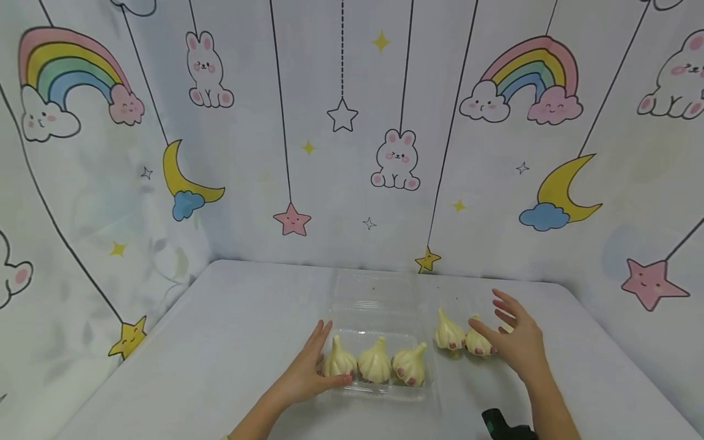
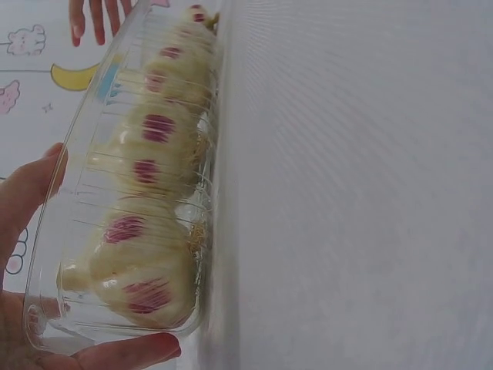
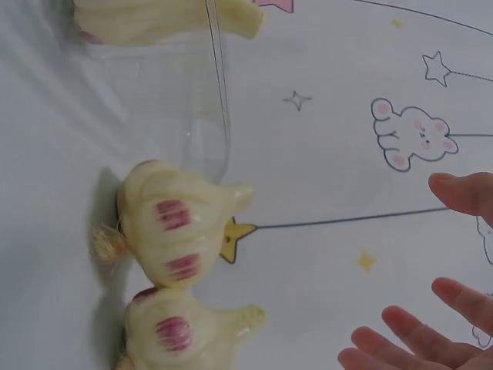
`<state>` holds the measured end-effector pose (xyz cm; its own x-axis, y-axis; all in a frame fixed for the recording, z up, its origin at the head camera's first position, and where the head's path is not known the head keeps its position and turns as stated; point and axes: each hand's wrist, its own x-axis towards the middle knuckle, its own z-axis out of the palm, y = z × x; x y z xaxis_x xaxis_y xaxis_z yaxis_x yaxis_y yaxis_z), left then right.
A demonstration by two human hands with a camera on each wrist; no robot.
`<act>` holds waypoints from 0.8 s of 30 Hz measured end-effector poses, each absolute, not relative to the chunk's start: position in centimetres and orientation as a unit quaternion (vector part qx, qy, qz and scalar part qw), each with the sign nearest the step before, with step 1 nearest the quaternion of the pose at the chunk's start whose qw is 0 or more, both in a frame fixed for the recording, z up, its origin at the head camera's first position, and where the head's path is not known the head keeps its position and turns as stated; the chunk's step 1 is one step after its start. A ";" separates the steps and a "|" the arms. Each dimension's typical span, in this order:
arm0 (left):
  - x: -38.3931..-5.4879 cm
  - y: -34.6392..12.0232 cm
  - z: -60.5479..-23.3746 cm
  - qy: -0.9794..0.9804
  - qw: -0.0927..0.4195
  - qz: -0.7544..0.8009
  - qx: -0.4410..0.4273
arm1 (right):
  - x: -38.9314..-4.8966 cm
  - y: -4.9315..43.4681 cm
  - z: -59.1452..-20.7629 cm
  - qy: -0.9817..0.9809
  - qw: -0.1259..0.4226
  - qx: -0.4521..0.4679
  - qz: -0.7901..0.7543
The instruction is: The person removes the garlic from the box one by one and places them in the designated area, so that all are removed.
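Observation:
A clear plastic box (image 1: 385,392) holds three garlic bulbs (image 1: 374,362) in a row, their stems pointing up. Its lid (image 1: 374,299) lies folded back behind it. My left hand (image 1: 305,373) grips the box's left end, thumb (image 2: 131,352) along the front corner and fingers reaching to the far side. To the right of the box, two more garlic bulbs (image 3: 173,223) stand side by side on the table. Over the rightmost bulb (image 1: 477,343) is my right hand (image 1: 519,345), its fingers spread and bent slightly. In the right wrist view those fingers (image 3: 408,339) are apart from both bulbs.
A white-covered table (image 1: 231,330) carries everything. Behind it hangs a pale cloth (image 1: 330,171) printed with rainbows, rabbits, moons and stars. A dark object (image 1: 503,426) shows at the bottom edge, beside the right forearm.

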<state>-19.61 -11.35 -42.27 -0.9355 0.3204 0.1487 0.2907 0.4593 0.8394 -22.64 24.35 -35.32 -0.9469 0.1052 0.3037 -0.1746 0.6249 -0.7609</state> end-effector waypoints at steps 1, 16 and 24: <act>-19.6 -11.3 -42.4 0.855 0.015 0.487 0.178 | -22.5 24.1 -35.3 -0.886 0.160 0.026 0.435; -19.6 -11.0 -42.3 0.862 0.004 0.474 0.180 | -21.6 19.7 -34.6 -0.848 0.132 0.089 0.506; -19.5 -11.1 -42.2 0.862 -0.004 0.473 0.181 | -21.0 17.1 -34.7 -0.839 0.112 0.117 0.519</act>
